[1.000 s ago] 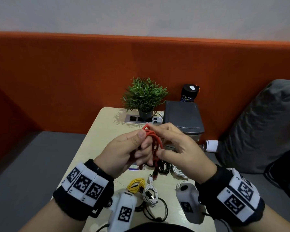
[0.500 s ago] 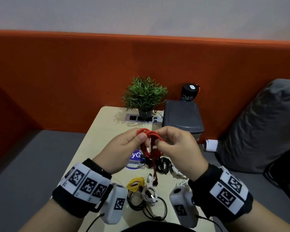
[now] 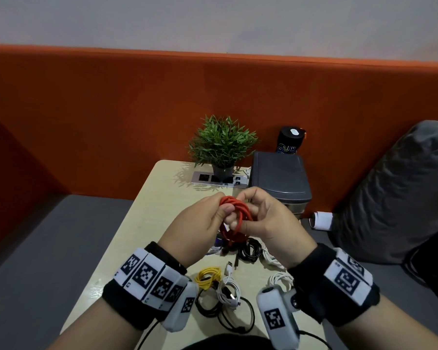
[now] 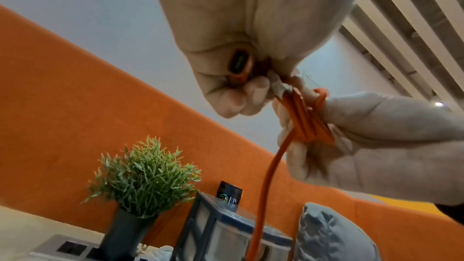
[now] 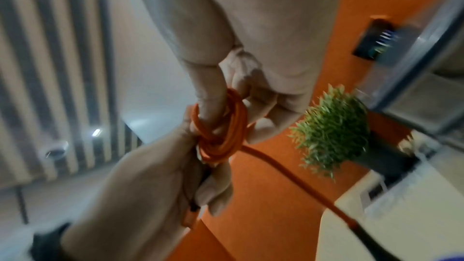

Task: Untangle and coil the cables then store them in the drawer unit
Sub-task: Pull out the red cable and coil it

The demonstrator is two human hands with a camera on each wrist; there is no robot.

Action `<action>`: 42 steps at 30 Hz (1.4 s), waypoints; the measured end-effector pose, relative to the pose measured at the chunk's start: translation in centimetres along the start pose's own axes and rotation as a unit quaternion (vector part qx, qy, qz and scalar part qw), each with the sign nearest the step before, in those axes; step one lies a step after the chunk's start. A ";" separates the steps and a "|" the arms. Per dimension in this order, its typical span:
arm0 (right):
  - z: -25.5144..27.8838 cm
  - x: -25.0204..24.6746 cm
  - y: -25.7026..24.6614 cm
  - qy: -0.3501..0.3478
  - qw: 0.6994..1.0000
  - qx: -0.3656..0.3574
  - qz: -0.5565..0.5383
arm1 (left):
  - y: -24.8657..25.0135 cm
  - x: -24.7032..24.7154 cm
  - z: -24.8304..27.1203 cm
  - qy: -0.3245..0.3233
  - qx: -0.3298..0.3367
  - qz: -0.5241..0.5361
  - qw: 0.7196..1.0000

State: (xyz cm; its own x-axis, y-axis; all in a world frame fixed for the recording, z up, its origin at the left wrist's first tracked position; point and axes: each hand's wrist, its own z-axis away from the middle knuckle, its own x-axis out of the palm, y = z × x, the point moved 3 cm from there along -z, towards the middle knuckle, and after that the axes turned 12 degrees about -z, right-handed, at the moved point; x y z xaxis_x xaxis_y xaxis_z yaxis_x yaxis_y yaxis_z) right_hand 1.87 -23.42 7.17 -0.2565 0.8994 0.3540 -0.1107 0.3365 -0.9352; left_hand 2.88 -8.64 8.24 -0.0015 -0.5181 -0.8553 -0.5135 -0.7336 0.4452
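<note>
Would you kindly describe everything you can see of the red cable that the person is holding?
The red cable is a thin, smooth, rubbery-looking cord wound into several small loops and held above the table. The left hand pinches the bundle at one side; the right hand grips the other, with one finger passed through the loops. A loose tail hangs straight down, ending in a dark connector. The coil is not yet finished.

My pale bench (image 3: 147, 223) carries a potted plant (image 3: 221, 145) on a socket strip (image 3: 202, 177) at the far edge, a grey drawer unit (image 3: 280, 178) beside them, and nearer me a yellow cable coil (image 3: 209, 276), white cables (image 3: 229, 290) and black cables (image 3: 249, 251).
</note>
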 end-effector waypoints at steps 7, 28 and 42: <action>0.7 -0.1 -0.9 0.049 0.988 -0.113 0.090 | -1.2 -0.7 -0.5 0.018 -0.005 -0.025 1.000; 0.9 -1.9 1.0 0.138 0.876 -0.061 0.458 | -1.3 -1.6 -0.1 0.067 -0.107 0.199 0.972; 0.8 0.7 -0.7 0.120 0.992 -0.018 -0.044 | 0.0 0.4 -1.1 0.103 -0.086 0.139 0.981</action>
State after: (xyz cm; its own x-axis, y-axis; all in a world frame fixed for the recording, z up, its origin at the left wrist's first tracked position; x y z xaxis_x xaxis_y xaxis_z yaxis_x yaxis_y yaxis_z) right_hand 1.03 -23.30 8.12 -0.0118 0.9053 0.4246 -0.0868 0.4221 -0.9024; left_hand 3.82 -9.29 8.16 0.0616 -0.7741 -0.6300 -0.3650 -0.6050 0.7077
